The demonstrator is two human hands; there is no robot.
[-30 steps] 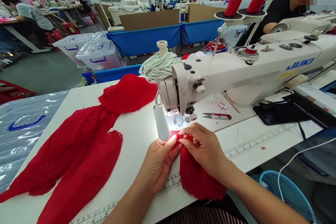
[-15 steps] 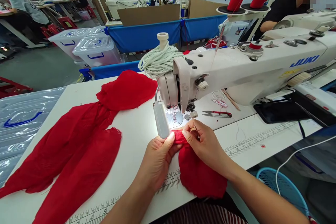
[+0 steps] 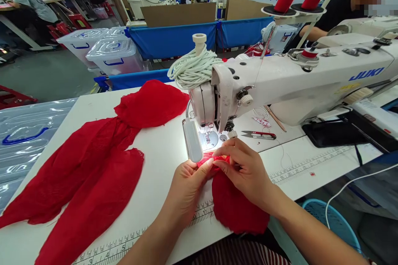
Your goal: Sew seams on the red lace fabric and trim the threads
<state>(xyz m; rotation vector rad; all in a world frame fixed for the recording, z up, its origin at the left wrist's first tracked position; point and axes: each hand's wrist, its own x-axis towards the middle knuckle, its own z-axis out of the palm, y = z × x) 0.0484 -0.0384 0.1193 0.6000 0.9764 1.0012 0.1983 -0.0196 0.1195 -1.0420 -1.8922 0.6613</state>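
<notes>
Both hands pinch one piece of red fabric [image 3: 239, 203] just in front of the sewing machine's [image 3: 280, 78] needle area. My left hand [image 3: 186, 188] is closed on its upper left edge, thumb on top. My right hand [image 3: 245, 169] grips the same edge from the right, thumb and fingertips close to the left thumb. The rest of the cloth hangs down below the right hand, over the table's front edge. A small white lamp [image 3: 192, 140] lights the metal needle plate [image 3: 209, 140] just beyond the fingers. What the fingertips cover of the fabric is hidden.
More red fabric pieces [image 3: 102, 174] lie on the left of the white table [image 3: 161, 207]. Red-handled thread snips [image 3: 259, 135] and a black phone-like object [image 3: 334, 132] lie right of the needle. A blue basket [image 3: 334, 223] stands below. Another person's arm [image 3: 314, 29] shows behind the machine.
My right hand's fingers have moved closer to my left thumb, and the fabric edge between them is more bunched. The view has shifted slightly.
</notes>
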